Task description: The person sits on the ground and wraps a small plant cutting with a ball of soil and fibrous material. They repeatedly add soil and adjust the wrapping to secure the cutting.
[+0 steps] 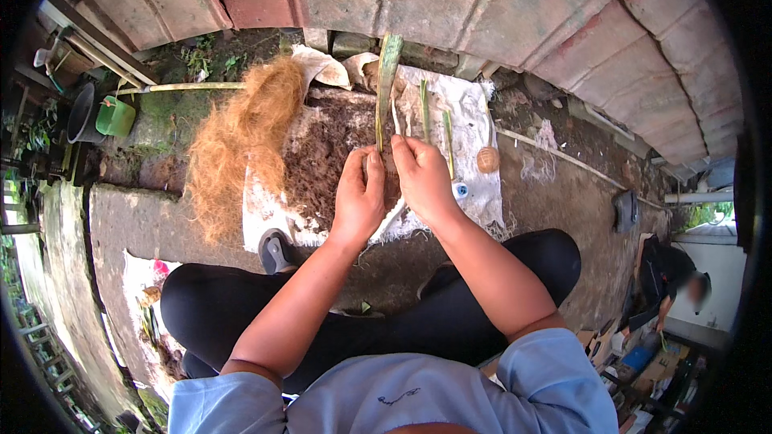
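Note:
My left hand (360,193) grips the lower end of a long green leaf strip (388,66), which stands out beyond my fingers. Close beside it, my right hand (422,176) pinches a thin pale strip (395,113). Below both hands lies a white woven sack (476,108) with a heap of dark brown fibrous matter (319,163). Further green strips (424,110) lie on the sack to the right, near a round brown ball (488,160) and a small white roll with a blue centre (461,190). A mass of golden-brown fibre (247,126) lies at the sack's left edge.
Roof sheets (434,0) hang low ahead. At left stand a green plastic container (116,117) and a dark bucket (84,113). A bamboo pole (193,87) lies near the fibre, and a thin pole (561,157) runs at right. Another person (669,277) bends over boxes at lower right.

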